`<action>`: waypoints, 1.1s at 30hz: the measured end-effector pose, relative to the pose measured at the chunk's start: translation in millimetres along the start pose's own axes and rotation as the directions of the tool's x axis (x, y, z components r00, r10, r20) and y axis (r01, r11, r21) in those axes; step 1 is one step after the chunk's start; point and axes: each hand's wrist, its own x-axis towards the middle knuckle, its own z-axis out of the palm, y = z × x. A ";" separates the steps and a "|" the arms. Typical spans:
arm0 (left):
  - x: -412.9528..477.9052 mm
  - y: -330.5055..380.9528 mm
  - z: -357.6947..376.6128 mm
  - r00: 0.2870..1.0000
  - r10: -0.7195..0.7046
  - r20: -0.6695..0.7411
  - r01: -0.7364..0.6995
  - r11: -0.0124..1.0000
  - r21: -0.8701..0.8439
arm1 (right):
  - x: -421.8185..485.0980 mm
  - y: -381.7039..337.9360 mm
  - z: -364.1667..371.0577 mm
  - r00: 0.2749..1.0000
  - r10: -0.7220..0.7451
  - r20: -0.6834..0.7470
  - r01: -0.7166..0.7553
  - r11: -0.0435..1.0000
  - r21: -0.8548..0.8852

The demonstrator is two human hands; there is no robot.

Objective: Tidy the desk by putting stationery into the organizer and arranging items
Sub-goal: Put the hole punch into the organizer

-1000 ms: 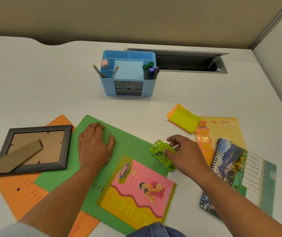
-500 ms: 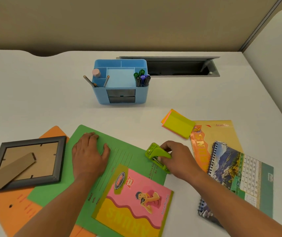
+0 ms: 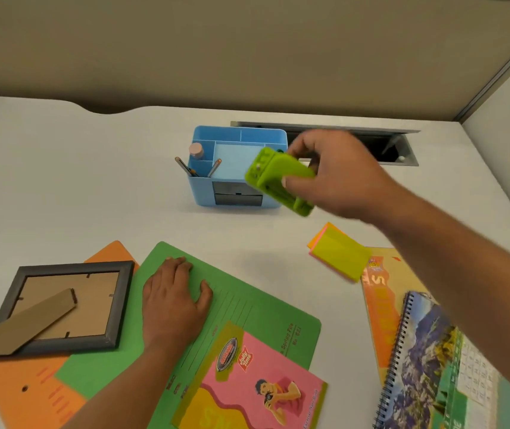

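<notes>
My right hand (image 3: pixel 337 178) grips a lime green hole punch (image 3: pixel 278 181) in the air, just in front of the right side of the blue organizer (image 3: pixel 216 187). The organizer stands at the middle back of the desk with pencils (image 3: pixel 185 167) and a pink-capped item (image 3: pixel 197 150) in its left compartments; its right compartments are hidden by the punch and hand. My left hand (image 3: pixel 173 301) lies flat, fingers together, on a green folder (image 3: pixel 263 314). A yellow and orange sticky note pad (image 3: pixel 338 253) lies to the right.
A grey picture frame (image 3: pixel 114 305) lies face down on an orange folder (image 3: pixel 15 388) at the left. A pink and yellow booklet (image 3: pixel 247 385) overlaps the green folder. A spiral calendar (image 3: pixel 426 366) and an orange-yellow book (image 3: pixel 380 305) are at the right. An open cable slot (image 3: pixel 396 144) sits behind the organizer.
My right hand has lifted the green hole punch off the green folder's edge and carried it up and back to the organizer. The left hand has stayed on the folder.
</notes>
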 end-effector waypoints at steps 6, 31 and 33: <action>-0.2 0.4 -1.1 1.000 -0.009 -0.001 0.009 1.000 -0.005 | 79.4 -23.3 -8.5 0.997 -0.073 0.031 0.078 0.981 -0.180; 1.5 -1.6 0.4 0.999 -0.025 0.021 0.025 1.000 0.010 | 179.3 13.1 72.0 0.959 -0.014 0.283 0.098 0.954 -0.283; 1.4 -2.0 0.6 0.999 -0.026 0.020 0.025 1.000 0.006 | 179.1 16.0 74.4 0.957 -0.015 0.290 0.102 0.953 -0.286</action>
